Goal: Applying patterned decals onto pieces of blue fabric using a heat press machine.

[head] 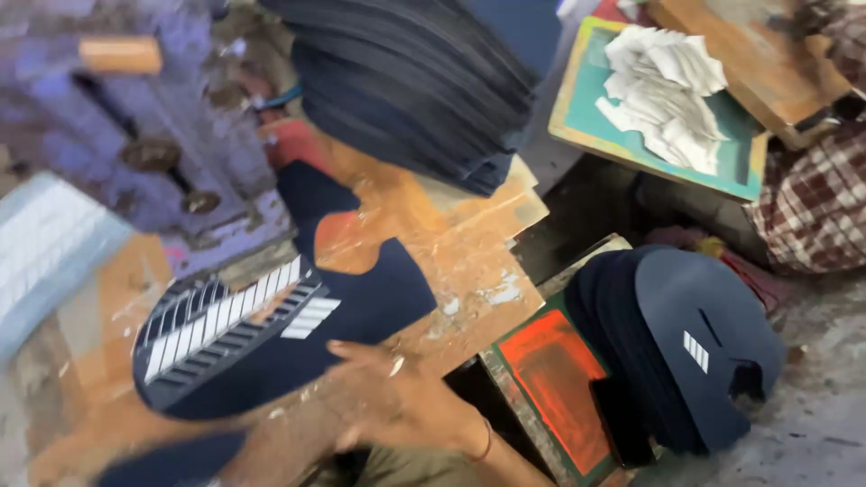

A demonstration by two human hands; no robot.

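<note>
Your right hand [397, 401] sits low in the near middle of the view, fingers spread and pointing left, lying flat rather than closed on anything. The fingertips rest at the near right edge of the dark navy cut piece [271, 338], which lies on the worn wooden board [469, 271] just left of and beyond your hand; motion blur makes it hard to tell whether they press it or only brush it. The piece carries white printed stripes across its left part. Your left hand is not visible.

Farther back, a tall stack of dark pieces [415, 81] stands on the board. To the right, a second pile of navy pieces [695, 352] leans beside an orange-stained screen frame [555, 388]. At the far right, white paper scraps [667, 90] lie on a teal board [586, 117].
</note>
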